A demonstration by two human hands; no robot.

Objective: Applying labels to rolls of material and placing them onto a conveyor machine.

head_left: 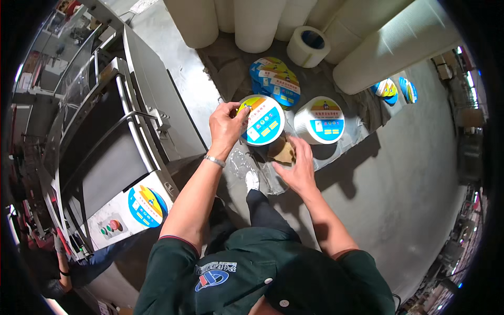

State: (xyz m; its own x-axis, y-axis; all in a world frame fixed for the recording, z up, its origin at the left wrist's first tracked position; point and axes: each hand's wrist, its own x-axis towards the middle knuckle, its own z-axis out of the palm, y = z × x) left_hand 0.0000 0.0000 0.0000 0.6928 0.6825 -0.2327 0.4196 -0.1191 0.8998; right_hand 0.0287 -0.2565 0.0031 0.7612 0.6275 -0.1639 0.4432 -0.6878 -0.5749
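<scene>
My left hand is at the left rim of a white roll whose end carries a round blue, white and yellow label. Its thumb and fingertips pinch at the label's left edge. Just below that roll, my right hand has thumb and fingers spread apart, beside a torn brown piece that looks like cardboard. Whether the fingers touch that piece is hard to see. To the right, a second white roll lies with a similar label on its end. A pile of loose round labels lies beyond.
Tall cream rolls stand at the back, with a small white roll before them. More round labels lie at the right. A grey machine with push buttons fills the left side. Another person's arm shows at the lower left.
</scene>
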